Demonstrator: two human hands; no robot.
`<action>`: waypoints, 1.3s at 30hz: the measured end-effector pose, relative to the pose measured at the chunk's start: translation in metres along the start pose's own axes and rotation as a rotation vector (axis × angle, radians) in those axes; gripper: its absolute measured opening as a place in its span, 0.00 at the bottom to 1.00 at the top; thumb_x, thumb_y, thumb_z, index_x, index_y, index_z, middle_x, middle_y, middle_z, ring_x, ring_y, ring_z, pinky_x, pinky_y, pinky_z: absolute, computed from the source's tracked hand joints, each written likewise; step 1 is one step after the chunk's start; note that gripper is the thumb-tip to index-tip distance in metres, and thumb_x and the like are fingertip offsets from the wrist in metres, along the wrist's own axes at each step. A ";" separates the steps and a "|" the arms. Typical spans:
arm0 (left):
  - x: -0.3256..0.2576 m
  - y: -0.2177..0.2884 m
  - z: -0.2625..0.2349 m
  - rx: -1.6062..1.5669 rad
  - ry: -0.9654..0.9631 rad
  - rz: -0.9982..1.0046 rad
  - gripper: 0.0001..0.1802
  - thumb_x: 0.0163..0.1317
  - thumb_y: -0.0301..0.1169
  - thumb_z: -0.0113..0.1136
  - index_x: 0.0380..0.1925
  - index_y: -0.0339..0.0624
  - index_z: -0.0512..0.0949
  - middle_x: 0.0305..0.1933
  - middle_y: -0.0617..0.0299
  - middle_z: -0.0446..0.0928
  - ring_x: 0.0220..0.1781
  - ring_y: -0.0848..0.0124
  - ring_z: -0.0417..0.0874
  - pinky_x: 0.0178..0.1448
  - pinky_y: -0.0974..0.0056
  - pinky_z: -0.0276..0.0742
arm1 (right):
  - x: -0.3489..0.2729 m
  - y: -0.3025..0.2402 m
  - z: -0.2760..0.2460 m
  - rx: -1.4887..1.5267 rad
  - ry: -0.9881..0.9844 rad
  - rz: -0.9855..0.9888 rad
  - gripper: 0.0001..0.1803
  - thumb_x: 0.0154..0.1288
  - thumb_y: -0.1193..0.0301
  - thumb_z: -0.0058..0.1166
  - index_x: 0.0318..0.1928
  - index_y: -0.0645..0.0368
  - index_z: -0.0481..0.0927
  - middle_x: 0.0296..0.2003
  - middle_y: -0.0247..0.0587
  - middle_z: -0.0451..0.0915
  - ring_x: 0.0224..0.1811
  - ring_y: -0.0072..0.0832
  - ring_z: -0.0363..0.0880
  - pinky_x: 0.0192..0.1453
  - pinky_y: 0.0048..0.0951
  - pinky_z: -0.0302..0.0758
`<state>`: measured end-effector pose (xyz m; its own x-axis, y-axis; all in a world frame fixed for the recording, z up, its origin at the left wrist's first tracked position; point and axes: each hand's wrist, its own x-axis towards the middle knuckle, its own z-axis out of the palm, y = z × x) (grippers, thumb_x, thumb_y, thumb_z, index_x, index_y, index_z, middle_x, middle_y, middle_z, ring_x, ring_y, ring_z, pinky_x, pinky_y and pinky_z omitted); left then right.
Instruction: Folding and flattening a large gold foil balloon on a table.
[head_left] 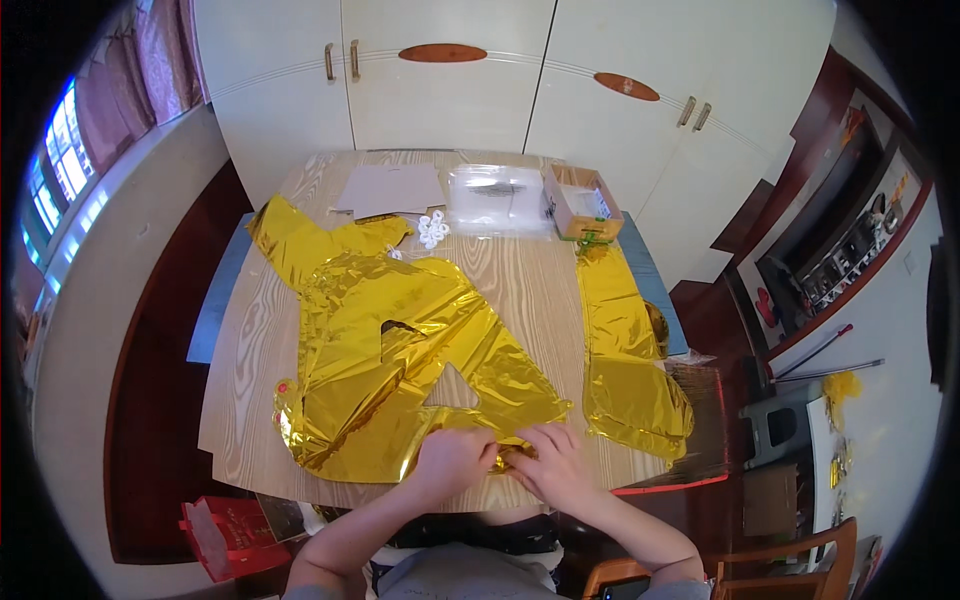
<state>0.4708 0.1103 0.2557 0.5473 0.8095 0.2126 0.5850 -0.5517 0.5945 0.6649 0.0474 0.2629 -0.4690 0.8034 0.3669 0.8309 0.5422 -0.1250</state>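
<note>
A large deflated gold foil balloon (pixel 370 370) lies flat across the left and middle of the table, with two openings through it. At the table's near edge, my left hand (pixel 455 460) is closed on the balloon's lower right part. Close beside it, my right hand (pixel 552 466) bends its fingers round the same gold foil. Between the hands the foil is bunched, and the fingertips are partly hidden. Another flat gold foil balloon (pixel 625 350) hangs over the table's right side, right of my right hand.
Along the table's far side are grey cardboard sheets (pixel 392 190), white curled pieces (pixel 433 230), a stack of clear plastic bags (pixel 500 200) and an open box (pixel 584 203). A red bag (pixel 235 540) stands at lower left. A wooden chair (pixel 790 565) is at lower right.
</note>
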 end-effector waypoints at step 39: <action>0.061 -0.268 -0.146 0.255 0.528 -0.299 0.12 0.64 0.36 0.58 0.40 0.39 0.76 0.28 0.44 0.79 0.32 0.45 0.81 0.35 0.49 0.75 | 0.003 0.014 0.005 -0.028 -0.138 -0.152 0.21 0.55 0.62 0.59 0.47 0.60 0.79 0.48 0.45 0.80 0.52 0.38 0.78 0.50 0.34 0.79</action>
<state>0.2597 0.3368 0.2228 0.0099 0.8891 0.4575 0.8251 -0.2658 0.4986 0.6741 0.0584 0.2574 -0.6248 0.7397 0.2499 0.7544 0.6545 -0.0510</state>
